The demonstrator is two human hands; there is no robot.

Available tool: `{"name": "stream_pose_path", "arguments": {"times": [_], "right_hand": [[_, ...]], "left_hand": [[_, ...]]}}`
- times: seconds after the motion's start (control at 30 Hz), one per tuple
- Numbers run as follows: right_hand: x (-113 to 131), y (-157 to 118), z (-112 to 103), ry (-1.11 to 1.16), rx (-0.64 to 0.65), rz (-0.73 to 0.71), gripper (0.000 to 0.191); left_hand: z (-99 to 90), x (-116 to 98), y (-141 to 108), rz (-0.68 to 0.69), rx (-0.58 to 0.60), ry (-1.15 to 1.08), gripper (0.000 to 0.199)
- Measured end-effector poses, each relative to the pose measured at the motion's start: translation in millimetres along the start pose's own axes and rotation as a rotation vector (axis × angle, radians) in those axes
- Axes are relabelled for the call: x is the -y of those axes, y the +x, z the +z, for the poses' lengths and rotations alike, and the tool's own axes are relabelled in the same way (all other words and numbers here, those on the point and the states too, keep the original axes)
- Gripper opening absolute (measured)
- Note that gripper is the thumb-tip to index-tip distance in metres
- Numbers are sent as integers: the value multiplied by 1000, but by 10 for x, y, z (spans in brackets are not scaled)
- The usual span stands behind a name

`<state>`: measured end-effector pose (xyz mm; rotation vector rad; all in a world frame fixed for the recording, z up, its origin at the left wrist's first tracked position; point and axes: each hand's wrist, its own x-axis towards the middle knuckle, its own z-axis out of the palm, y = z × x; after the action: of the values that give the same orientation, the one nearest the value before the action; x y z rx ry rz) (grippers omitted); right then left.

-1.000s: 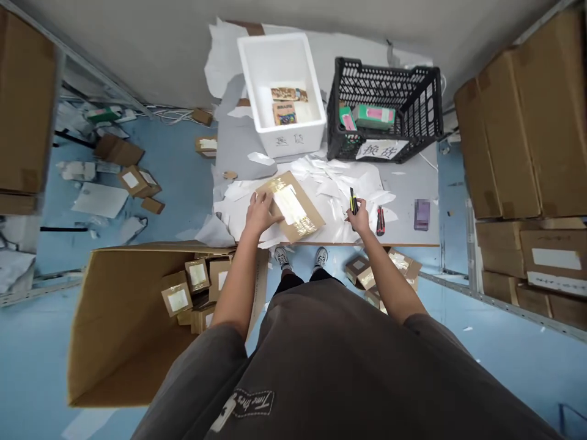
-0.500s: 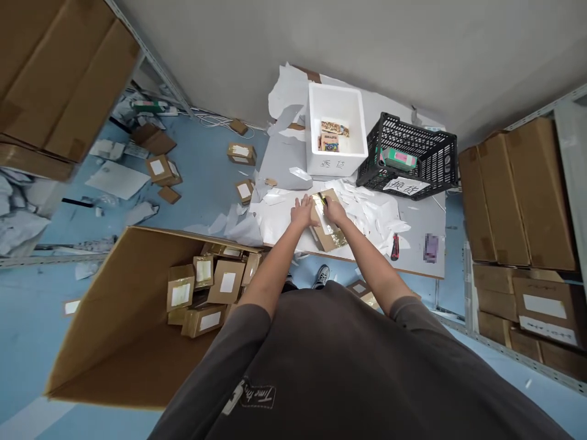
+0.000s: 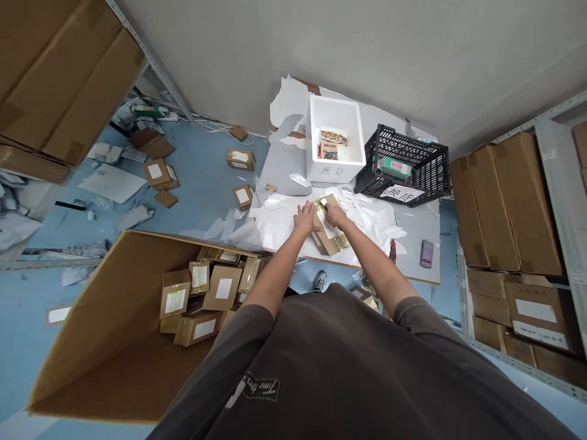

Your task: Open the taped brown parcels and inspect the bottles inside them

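A taped cardboard box (image 3: 329, 237) with a white label lies tilted on the paper-strewn table in the head view. My left hand (image 3: 306, 218) rests on its left side, fingers spread and pressing the carton. My right hand (image 3: 336, 215) is closed around a small dark utility knife (image 3: 325, 207), whose tip is at the gold tape near the box's far end. Most of the knife's handle is hidden by my fingers. A red and black cutter (image 3: 392, 251) lies on the table, right of my right forearm.
Behind the box stand a white foam bin (image 3: 335, 172) with snack packs and a black crate (image 3: 402, 143) holding a green package. At left, a large open carton (image 3: 98, 318) holds several small boxes. Shelves with cartons (image 3: 504, 208) flank the table; scraps (image 3: 378, 220) cover it.
My right hand and the knife have shifted slightly down in view, still over the tape. My left hand stays on the box. The whole view has tilted a little.
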<state>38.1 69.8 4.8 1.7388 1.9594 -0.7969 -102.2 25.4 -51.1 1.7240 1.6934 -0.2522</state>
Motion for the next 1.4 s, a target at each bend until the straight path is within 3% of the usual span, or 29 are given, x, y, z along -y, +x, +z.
{"name": "stream_pose_path", "arguments": {"times": [0.23, 0.83, 0.93, 1.07, 1.17, 1.4], "right_hand": [[-75, -136, 4, -24, 95, 43, 46], [-532, -994, 652, 52, 128, 131, 38], [-632, -1155, 729, 66, 139, 147, 45], [-753, -1356, 794, 139, 160, 137, 70], [-774, -1419, 784, 138, 190, 135, 69], [-855, -1530, 731, 110, 17, 34, 55]], "left_hand": [[7, -5, -9, -14, 33, 8, 141], [4, -36, -15, -64, 15, 87, 139], [4, -48, -2, -80, 19, 88, 139], [-10, -55, -8, -85, 22, 78, 139], [-33, -55, -32, -75, 14, 74, 140], [-68, -59, -42, -85, 43, 77, 141]]}}
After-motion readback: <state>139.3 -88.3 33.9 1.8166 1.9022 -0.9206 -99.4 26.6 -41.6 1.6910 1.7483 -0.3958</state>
